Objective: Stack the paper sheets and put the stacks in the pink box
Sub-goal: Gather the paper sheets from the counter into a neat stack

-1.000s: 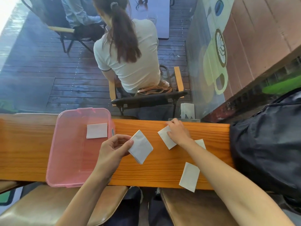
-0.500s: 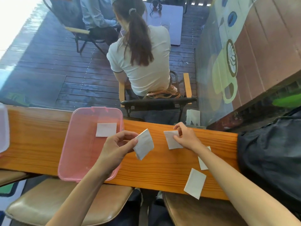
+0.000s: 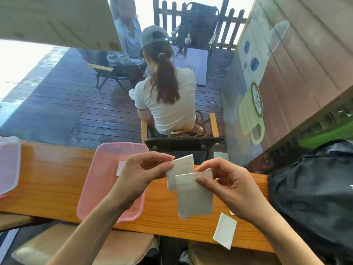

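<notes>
Above the wooden counter (image 3: 49,180), my left hand (image 3: 139,175) pinches one white paper sheet (image 3: 182,166) by its left edge. My right hand (image 3: 231,186) holds a second white sheet (image 3: 194,197) in front of it, the two overlapping. The pink box (image 3: 99,180) sits on the counter to the left, under my left wrist, with one white sheet (image 3: 120,167) lying inside, partly hidden by my hand. Another loose sheet (image 3: 225,233) lies at the counter's near edge on the right. A corner of a further sheet (image 3: 231,212) peeks out under my right wrist.
A black backpack (image 3: 313,192) fills the right end of the counter. A clear plastic lid or box (image 3: 8,165) sits at the far left. Padded stools (image 3: 80,245) stand below the counter. Beyond the glass, two people sit on chairs on a wooden deck.
My right hand lifted its sheet off the counter and both hands rose and came together, so the two sheets now overlap. The camera tilted upward.
</notes>
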